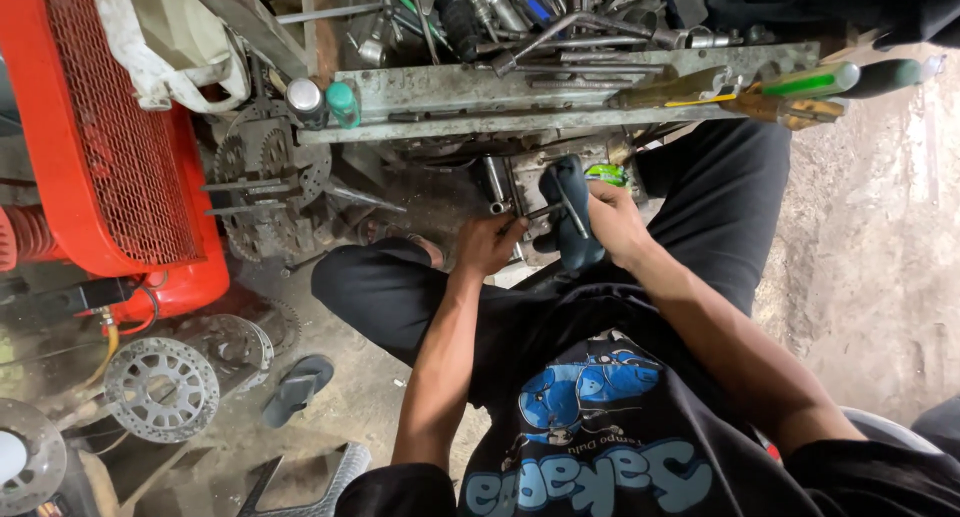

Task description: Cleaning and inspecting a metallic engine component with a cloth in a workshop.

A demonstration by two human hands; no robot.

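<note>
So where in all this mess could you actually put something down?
Bare concrete floor lies open to the right of the person's leg. A smaller patch sits between the sandal and the other leg. The tool tray, and the floor by the brake discs and sprockets, are crowded.

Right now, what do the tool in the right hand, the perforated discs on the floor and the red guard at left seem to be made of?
Tool in the right hand: dark, slightly glossy body, probably plastic or rubber-coated, with a bare steel rod across it.
Discs: dull grey metal, likely steel, drilled with holes and smudged.
Red guard: painted metal mesh, by its fine grid and glossy red coat.
</note>
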